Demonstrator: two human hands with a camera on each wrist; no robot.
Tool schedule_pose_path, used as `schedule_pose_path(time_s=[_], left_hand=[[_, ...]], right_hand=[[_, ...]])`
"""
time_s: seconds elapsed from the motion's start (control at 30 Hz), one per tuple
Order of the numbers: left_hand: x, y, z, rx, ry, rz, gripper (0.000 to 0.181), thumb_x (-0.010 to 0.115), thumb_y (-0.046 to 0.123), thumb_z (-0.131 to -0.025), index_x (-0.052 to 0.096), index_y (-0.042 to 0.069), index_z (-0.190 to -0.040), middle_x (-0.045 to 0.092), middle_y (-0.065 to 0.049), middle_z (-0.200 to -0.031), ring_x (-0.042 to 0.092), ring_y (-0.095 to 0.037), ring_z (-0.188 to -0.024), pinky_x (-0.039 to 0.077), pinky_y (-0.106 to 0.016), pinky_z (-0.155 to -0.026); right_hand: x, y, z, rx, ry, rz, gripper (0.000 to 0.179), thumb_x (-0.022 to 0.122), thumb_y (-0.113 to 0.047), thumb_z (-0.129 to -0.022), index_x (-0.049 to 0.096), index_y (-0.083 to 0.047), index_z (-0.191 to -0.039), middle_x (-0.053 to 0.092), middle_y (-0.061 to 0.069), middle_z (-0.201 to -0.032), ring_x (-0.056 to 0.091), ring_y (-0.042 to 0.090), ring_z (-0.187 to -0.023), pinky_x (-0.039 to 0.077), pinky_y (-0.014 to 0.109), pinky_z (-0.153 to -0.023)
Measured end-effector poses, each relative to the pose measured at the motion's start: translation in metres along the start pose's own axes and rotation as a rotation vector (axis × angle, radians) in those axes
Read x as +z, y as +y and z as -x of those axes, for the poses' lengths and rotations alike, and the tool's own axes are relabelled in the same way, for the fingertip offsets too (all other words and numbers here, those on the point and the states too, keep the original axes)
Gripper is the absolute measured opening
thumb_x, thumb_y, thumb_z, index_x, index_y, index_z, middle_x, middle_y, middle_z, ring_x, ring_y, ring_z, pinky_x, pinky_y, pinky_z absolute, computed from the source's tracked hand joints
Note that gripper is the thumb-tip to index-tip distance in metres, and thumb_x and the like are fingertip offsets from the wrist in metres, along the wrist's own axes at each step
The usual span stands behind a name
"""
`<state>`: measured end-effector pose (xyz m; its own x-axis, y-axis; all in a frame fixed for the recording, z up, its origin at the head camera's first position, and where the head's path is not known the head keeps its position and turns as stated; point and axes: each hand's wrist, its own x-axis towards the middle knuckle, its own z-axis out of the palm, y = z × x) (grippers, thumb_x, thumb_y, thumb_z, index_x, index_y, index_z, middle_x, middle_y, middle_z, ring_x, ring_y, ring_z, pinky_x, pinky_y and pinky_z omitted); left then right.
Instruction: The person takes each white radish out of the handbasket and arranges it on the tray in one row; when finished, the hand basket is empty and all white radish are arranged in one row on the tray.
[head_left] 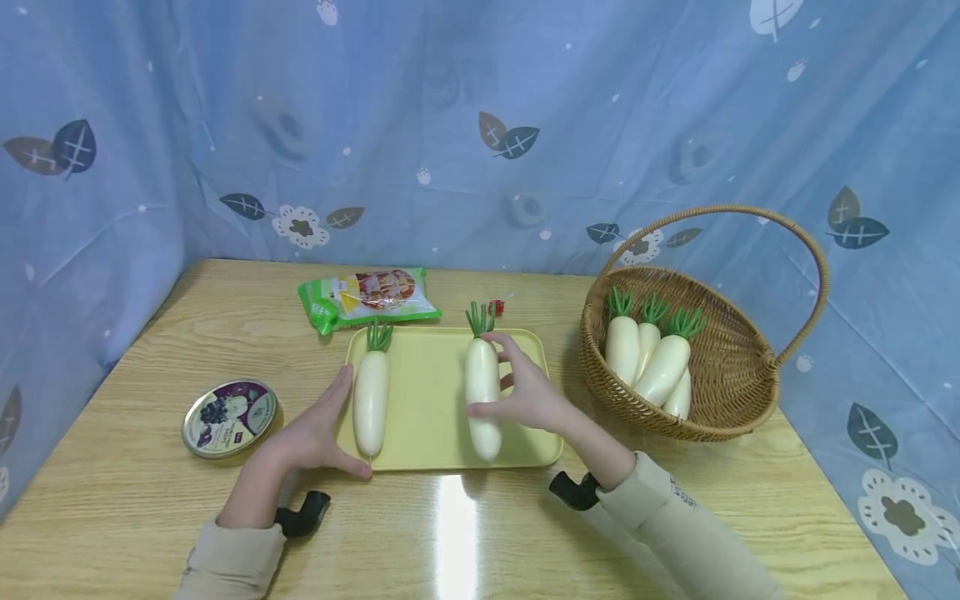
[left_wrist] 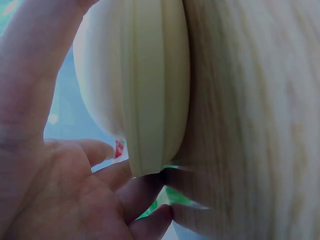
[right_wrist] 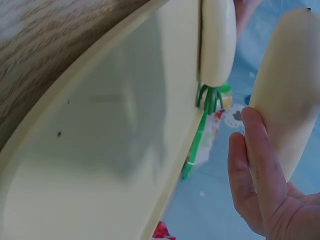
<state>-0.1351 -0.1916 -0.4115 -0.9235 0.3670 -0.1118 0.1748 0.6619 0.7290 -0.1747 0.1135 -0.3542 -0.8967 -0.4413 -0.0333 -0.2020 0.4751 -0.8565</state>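
A white radish (head_left: 481,375) with green stalks is in my right hand (head_left: 528,395), gripped between thumb and fingers. In the right wrist view this radish (right_wrist: 290,90) is held up off the pale yellow tray (right_wrist: 100,150). Another white radish (head_left: 371,404) lies along the left side of the tray (head_left: 429,400), stalks toward the back. My left hand (head_left: 318,435) is spread at the tray's front left corner, beside that radish. Its fingers touch the tray's edge (left_wrist: 150,100) in the left wrist view, and the thumb is near the front edge.
A wicker basket (head_left: 731,358) with a tall handle stands at the right, holding several white radishes (head_left: 663,367). Behind the tray lie a green and clear food packet (head_left: 375,296) and a small red object (head_left: 497,307). An oval tin (head_left: 228,418) is at the left.
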Motion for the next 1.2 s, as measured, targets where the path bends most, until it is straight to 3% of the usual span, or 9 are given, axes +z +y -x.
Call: schedule_pose_path(time_s=[0.8, 1.0, 1.2], left_hand=[[0.000, 0.000, -0.001, -0.005, 0.000, -0.009, 0.143, 0.089, 0.040, -0.047, -0.008, -0.006, -0.142, -0.006, -0.029, -0.148, 0.001, -0.044, -0.134, 0.010, -0.056, -0.106], [0.000, -0.001, 0.000, -0.004, 0.001, -0.011, 0.143, 0.088, 0.041, -0.047, -0.009, -0.005, -0.142, -0.007, -0.028, -0.148, 0.000, -0.044, -0.134, 0.010, -0.056, -0.106], [0.000, -0.002, -0.001, 0.004, 0.000, -0.013, 0.143, 0.088, 0.041, -0.048, -0.009, -0.005, -0.142, -0.007, -0.029, -0.148, 0.001, -0.044, -0.134, 0.010, -0.057, -0.106]], right_hand=[[0.053, 0.001, -0.030, 0.014, -0.090, -0.012, 0.093, 0.082, -0.020, -0.065, 0.026, -0.013, -0.140, 0.046, 0.017, -0.113, 0.060, 0.021, -0.071, 0.053, 0.029, -0.058], [0.066, 0.000, -0.035, 0.030, -0.093, 0.024, 0.095, 0.083, -0.021, -0.064, 0.027, -0.014, -0.140, 0.043, 0.018, -0.116, 0.058, 0.020, -0.076, 0.052, 0.027, -0.061], [0.075, -0.001, -0.040, 0.036, -0.083, 0.085, 0.097, 0.084, -0.024, -0.062, 0.027, -0.014, -0.140, 0.045, 0.015, -0.116, 0.053, 0.021, -0.091, 0.050, 0.027, -0.069]])
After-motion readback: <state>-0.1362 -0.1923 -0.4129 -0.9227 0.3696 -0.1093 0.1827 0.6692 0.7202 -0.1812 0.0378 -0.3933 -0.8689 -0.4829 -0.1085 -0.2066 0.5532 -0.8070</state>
